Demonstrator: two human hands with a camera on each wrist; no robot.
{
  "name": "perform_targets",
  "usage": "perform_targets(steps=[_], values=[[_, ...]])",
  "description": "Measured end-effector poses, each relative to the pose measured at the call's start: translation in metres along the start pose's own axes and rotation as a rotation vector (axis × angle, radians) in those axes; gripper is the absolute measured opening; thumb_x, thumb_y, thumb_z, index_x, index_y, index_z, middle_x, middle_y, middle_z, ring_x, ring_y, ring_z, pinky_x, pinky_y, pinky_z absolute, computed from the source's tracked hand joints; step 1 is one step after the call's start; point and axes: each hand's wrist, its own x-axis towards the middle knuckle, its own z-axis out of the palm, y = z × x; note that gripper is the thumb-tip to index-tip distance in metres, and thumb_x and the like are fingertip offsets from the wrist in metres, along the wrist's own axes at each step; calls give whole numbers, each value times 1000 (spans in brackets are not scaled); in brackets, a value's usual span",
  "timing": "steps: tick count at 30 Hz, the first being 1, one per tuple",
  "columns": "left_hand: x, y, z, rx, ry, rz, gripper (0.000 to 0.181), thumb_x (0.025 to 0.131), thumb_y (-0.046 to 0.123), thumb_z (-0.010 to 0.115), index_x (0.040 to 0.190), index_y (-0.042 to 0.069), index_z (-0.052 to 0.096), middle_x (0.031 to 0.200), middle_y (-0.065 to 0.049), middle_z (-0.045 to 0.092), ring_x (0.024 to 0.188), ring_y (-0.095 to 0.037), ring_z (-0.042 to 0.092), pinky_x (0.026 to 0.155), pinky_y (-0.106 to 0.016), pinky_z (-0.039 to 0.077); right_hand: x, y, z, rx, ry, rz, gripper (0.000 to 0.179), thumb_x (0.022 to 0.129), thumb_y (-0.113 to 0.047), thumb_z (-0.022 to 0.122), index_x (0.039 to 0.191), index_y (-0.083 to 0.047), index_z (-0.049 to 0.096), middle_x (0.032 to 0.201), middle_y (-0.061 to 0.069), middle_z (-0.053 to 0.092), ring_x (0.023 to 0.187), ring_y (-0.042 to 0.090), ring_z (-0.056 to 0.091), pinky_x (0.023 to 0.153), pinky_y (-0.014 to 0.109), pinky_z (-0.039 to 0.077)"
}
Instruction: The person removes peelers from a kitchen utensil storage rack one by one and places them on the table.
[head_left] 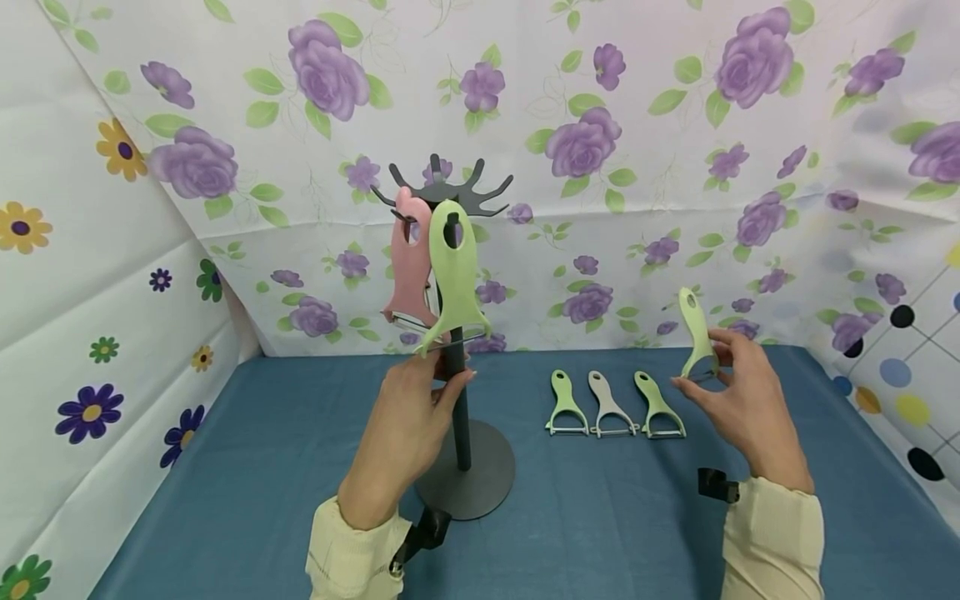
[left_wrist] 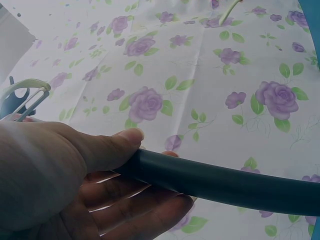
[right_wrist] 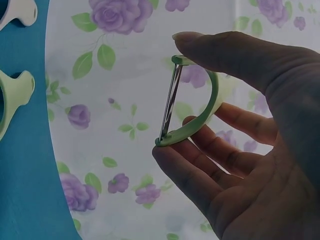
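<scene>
My left hand grips the dark pole of a hook stand, thumb on one side and fingers round the other. Just above that hand, a pink peeler and a light green peeler hang by their handle holes from the stand's hooks. Off to the right, my right hand holds another light green peeler above the table, handle up. In the right wrist view, thumb and fingers pinch this peeler's curved head at both ends of the blade.
On the blue tabletop, a green peeler, a whitish peeler and a second green one lie in a row. The stand's round base rests left of them. Bare prongs fan out on top; floral cloth hangs behind.
</scene>
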Motion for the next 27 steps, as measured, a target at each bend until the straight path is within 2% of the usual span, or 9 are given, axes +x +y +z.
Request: perform_targets(steps=[12,27], values=[[0,0,1,-1,-5,-6,37,102,19,65,135,3,60,107,-13,70,95,-26,74,79,-39,64,0,10,2,-58,-19,56,79,90,-12,79,152,7,34,134,35,44,123,53,48,98,67,49],[0,-1,1,5,14,19,35,101,18,66,132,2,62,107,-13,71,95,-26,74,78,-39,64,4,27,5,-108,-55,137,83,90,-17,80,154,5,33,135,38,44,116,53,48,86,68,46]])
